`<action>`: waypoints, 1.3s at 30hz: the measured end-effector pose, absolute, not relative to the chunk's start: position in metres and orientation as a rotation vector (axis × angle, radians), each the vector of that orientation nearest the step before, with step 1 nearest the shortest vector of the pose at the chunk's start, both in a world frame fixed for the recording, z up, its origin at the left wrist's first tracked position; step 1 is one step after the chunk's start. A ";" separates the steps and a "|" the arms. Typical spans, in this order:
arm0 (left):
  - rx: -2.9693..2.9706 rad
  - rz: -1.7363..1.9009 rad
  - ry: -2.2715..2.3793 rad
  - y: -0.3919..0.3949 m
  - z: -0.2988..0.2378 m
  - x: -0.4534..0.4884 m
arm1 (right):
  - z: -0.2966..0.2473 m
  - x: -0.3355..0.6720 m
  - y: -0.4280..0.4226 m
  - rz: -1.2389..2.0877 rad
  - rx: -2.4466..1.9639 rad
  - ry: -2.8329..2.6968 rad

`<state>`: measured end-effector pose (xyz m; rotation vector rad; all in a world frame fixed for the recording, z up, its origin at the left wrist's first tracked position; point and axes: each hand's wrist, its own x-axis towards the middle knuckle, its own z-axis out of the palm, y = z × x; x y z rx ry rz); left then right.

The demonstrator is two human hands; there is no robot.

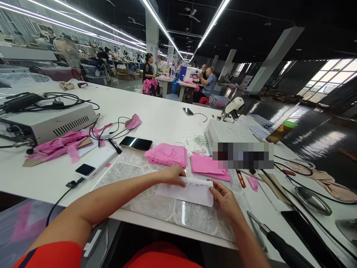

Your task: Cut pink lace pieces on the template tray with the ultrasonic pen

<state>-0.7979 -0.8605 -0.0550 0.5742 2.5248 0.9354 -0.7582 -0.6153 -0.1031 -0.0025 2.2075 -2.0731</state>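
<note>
A white paper slip (189, 191) with small print lies on the clear mat (156, 208) at the table's near edge. My left hand (172, 175) rests on its upper left corner, fingers curled down over the paper. At the slip's right end, my right hand (225, 198) pinches the edge between thumb and fingers. Just beyond the slip sit a folded piece of pink lace (166, 154) and a stack of flat pink fabric pieces (208, 166).
A black phone (135, 143), white power bank (96, 162), grey control box (47, 123) with cables and pink scraps lie left. A white box (231, 134), red-handled scissors (241, 178), a bottle (281, 131) and a black tool (284, 249) lie right. People sit at machines far back.
</note>
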 end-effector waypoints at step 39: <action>-1.011 0.518 3.370 -1.243 -0.080 -0.792 | 0.003 -0.934 -0.976 -1.943 -0.369 2.038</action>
